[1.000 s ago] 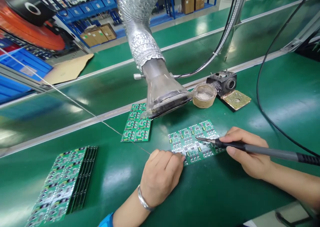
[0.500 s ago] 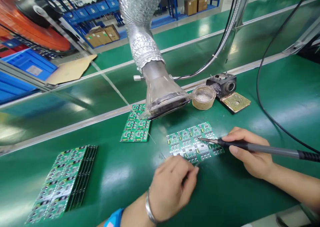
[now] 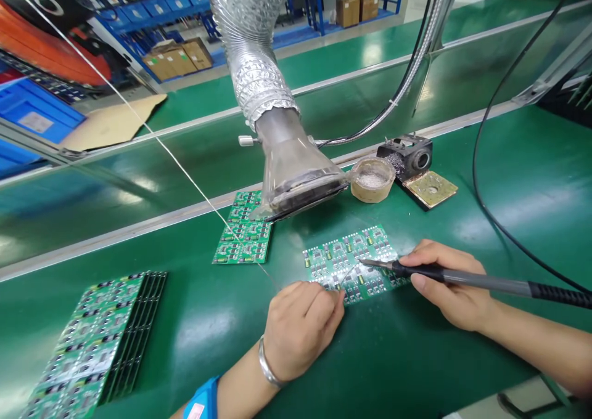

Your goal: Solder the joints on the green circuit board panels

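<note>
On the green bench mat, the right hand [image 3: 456,289] grips a soldering iron [image 3: 462,276] with its tip on the circuit board [image 3: 354,260], while the left hand [image 3: 298,326] pinches solder wire [image 3: 185,169] at the board's near edge. Good joints likely need steady wire feeding beside the tip. A fume hood [image 3: 296,172] hangs just behind, with a second board [image 3: 243,237], a stack of boards [image 3: 92,339] and an iron stand [image 3: 409,157] nearby.

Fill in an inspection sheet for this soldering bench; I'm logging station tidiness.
Surface: green mat, glossy.
Job's things: circuit panel flat; soldering iron tip on it; solder wire fed from upper left.
Clutter: second panel; stacked panels; flux pot; iron stand.
Grippers: left hand pinches wire; right hand holds iron.
Cables: black cable loops over mat.
Surroundings: fume duct, blue shelving, cardboard boxes.
</note>
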A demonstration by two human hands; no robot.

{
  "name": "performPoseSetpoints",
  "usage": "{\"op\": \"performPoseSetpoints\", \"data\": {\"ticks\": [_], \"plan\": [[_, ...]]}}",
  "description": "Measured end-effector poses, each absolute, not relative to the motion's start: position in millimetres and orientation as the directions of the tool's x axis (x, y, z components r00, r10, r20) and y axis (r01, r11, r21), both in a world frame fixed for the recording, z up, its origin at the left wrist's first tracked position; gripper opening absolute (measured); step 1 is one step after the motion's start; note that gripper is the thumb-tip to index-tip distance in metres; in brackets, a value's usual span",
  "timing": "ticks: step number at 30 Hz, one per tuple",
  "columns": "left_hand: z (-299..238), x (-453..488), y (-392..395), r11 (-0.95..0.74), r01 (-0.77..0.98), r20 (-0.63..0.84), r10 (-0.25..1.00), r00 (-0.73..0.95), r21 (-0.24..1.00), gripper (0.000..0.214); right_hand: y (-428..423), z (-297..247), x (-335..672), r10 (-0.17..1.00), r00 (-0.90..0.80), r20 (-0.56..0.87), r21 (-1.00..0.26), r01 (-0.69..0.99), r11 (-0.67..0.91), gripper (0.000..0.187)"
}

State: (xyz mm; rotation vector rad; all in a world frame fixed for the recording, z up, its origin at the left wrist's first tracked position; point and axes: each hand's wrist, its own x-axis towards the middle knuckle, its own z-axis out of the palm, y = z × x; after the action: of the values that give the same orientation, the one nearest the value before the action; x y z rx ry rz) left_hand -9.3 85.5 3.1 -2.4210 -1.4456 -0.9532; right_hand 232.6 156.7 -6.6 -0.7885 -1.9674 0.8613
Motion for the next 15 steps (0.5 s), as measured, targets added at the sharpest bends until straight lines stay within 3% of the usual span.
{"op": "performPoseSetpoints", "data": {"ticks": [15], "plan": [[-2.8, -7.4, 91.0, -0.521, 0.842, 0.581, 0.732, 0.355, 0.141, 0.022, 155.6, -11.3, 237.2, 0.797, -0.419, 0.435, -0.831, 0.154, 0.534, 0.019]]}}
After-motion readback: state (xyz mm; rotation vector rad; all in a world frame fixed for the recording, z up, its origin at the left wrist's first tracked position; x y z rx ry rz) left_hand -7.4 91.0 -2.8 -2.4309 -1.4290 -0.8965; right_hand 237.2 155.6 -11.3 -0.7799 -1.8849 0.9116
